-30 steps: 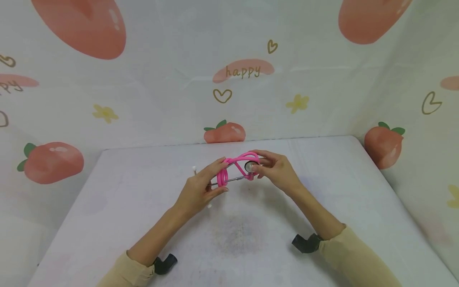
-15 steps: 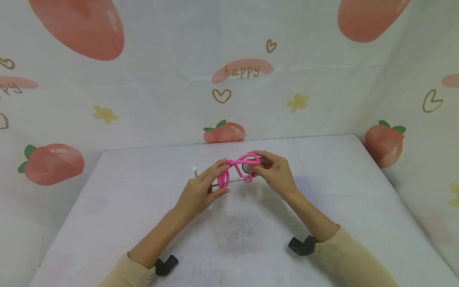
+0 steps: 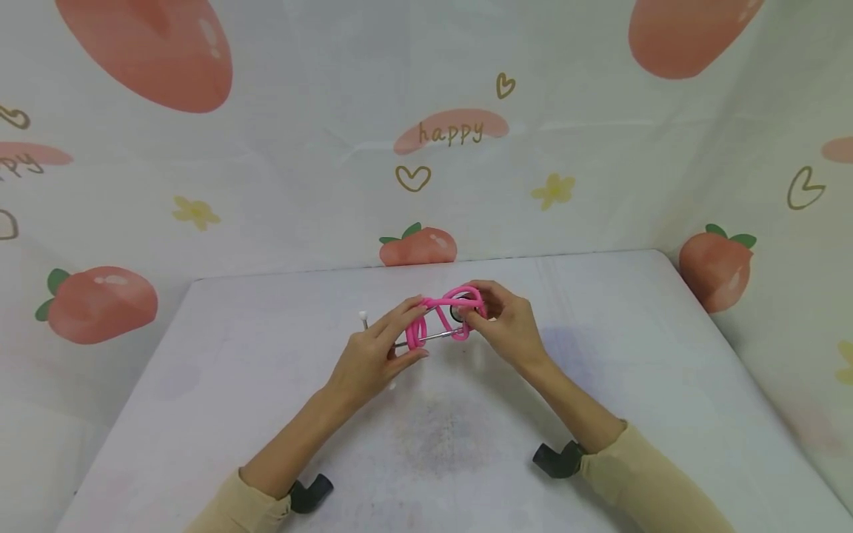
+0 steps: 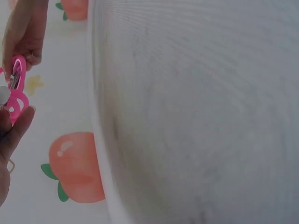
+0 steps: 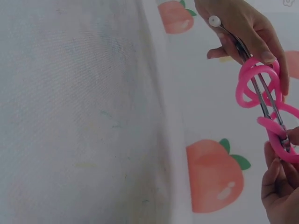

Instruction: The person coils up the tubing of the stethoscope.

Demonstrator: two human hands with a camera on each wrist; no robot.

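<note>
Both hands hold a stethoscope [image 3: 415, 334] above the table, its pink tubing wound in loops around the metal ear tubes [image 5: 256, 87]. My left hand [image 3: 369, 352] grips the wound bundle from the left, thumb below and fingers above. One white ear tip [image 3: 363, 316] sticks out behind that hand. At the other end, my right hand [image 3: 512, 323] pinches the tubing beside the round chest piece [image 3: 457, 309], which its fingers partly cover. In the left wrist view only part of the pink tubing [image 4: 19, 77] shows, at the left edge.
The white-covered table [image 3: 266, 422] lies below both hands. A patterned cloth wall [image 3: 300, 185] rises behind it. Black curved pieces [image 3: 312, 494] sit at both wrists, beside the beige sleeves [image 3: 656, 477].
The chest piece has shifted slightly left and sits more behind the pink loop. My right hand and forearm have moved a little left; my left hand barely moved.
</note>
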